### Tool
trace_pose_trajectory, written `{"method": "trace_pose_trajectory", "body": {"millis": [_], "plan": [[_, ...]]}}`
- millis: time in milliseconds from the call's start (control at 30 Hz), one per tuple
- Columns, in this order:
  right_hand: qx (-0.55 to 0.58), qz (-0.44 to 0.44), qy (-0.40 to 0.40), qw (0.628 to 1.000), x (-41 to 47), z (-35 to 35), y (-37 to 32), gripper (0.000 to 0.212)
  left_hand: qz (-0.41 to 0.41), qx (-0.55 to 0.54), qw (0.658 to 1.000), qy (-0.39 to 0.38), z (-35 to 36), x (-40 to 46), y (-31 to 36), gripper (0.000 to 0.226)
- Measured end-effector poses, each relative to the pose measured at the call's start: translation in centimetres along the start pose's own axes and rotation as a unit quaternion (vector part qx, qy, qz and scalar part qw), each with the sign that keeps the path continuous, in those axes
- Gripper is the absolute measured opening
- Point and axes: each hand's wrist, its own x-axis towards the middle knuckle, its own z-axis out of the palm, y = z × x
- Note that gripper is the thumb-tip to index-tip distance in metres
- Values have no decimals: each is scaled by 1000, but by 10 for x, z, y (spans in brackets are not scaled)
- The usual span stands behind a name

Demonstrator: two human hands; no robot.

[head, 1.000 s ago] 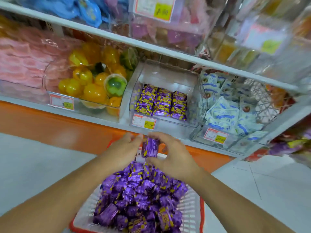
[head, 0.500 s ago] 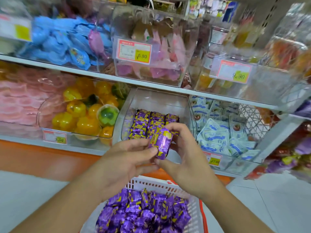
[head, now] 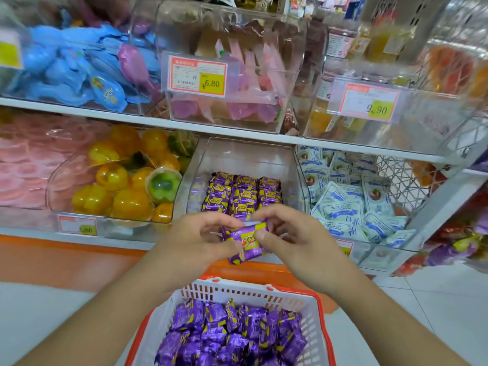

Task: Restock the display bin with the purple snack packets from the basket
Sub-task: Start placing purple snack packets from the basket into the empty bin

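Note:
A purple snack packet with yellow ends is held between both hands, just in front of the clear display bin. My left hand pinches its left side and my right hand pinches its right side. Inside the bin lie neat rows of purple packets, filling only its front floor. Below, the white basket with an orange rim holds a heap of several purple packets.
A bin of yellow and green jelly cups stands left of the display bin. A bin of white-and-blue packets stands to its right. Upper shelf bins with price tags overhang. White floor tiles surround the basket.
Both hands lifted the packet out of the basket heap and up toward the bin's front. The packet has turned from upright to lying sideways. The camera tilted upward.

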Motion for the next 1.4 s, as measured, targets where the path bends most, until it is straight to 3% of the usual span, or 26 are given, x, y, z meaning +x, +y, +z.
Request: {"method": "trace_pose_trajectory", "body": {"millis": [100, 200, 333, 567, 667, 900, 1067, 1300, 1400], "plan": [[-41, 15, 2, 999, 10, 0, 8, 15, 21, 36, 999, 1, 4, 9, -3, 38], [-63, 38, 54, 996, 38, -5, 18, 14, 69, 97, 992, 43, 7, 38, -6, 40], [-71, 109, 105, 986, 90, -9, 50, 7, 177, 275, 942, 70, 3, 91, -7, 56], [-226, 176, 2, 958, 123, 26, 94, 9, 87, 427, 897, -71, 10, 135, -58, 79], [-249, 198, -24, 948, 123, 28, 94, 15, 84, 468, 876, -75, 13, 137, -71, 68], [-337, 108, -41, 934, 120, 11, 75, 27, 83, 471, 874, -87, 12, 126, -55, 71], [-363, 76, -144, 917, 112, 8, 75, 30, 62, 536, 832, -131, 13, 121, -50, 50], [-423, 71, -261, 865, 113, 14, 83, 25, -11, 545, 824, -158, 17, 126, -42, 53], [-415, 58, -291, 860, 114, 18, 84, 28, -35, 565, 803, -184, 16, 134, -46, 69]]}}
